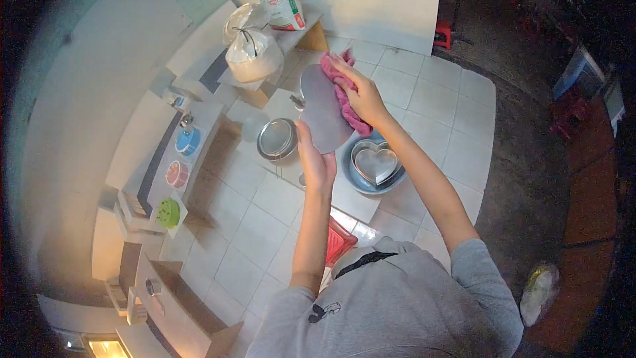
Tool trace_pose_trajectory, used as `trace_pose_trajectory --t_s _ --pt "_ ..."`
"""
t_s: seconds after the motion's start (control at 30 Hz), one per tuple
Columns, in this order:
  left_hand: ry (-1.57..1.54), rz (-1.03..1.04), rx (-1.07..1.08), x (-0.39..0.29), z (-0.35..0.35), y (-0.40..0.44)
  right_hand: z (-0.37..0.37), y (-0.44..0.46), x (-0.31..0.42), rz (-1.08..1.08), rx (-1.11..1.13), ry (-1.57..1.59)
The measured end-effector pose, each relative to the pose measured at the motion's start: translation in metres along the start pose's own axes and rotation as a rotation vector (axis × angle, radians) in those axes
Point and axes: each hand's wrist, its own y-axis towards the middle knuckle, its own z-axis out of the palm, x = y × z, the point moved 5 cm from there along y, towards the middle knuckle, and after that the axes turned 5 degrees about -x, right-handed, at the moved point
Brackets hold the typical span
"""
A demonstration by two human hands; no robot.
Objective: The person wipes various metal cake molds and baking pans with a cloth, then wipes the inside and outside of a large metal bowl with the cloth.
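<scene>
Red stool: we have the red stool (pixel 340 242) nearest, partly hidden.
Left hand: our left hand (pixel 318 164) is part-closed on the near edge of the heart-shaped pan (pixel 322 116), thumb showing, other fingers mostly hidden.
Heart-shaped pan: we have it raised and tilted, left of the basin (pixel 372 191).
Right hand: our right hand (pixel 363 96) has its fingers loosely bent over the pink cloth (pixel 360 126), against the pan's right edge.
Basin: heart-shaped tins (pixel 376 163) sit inside.
Progress: we have one pan under the cloth; whether the other tins are wiped, we cannot tell.
Left of the pan: round tins (pixel 277 139).
Farther left: blue (pixel 188 140), pink (pixel 177 174) and green rounds (pixel 168 213).
Far: tied bag (pixel 255 58), printed bag (pixel 285 10).
</scene>
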Motion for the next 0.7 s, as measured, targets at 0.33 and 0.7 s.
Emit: trace_pose_trajectory --t_s 0.33,0.7 --pt "0.602 0.071 -0.035 0.020 -0.035 0.026 0.012 -0.011 0.029 -0.295 0.088 -0.371" --pt "1.248 0.552 -0.036 -0.019 0.029 -0.005 -0.006 0.019 -0.051 0.267 -0.083 0.084"
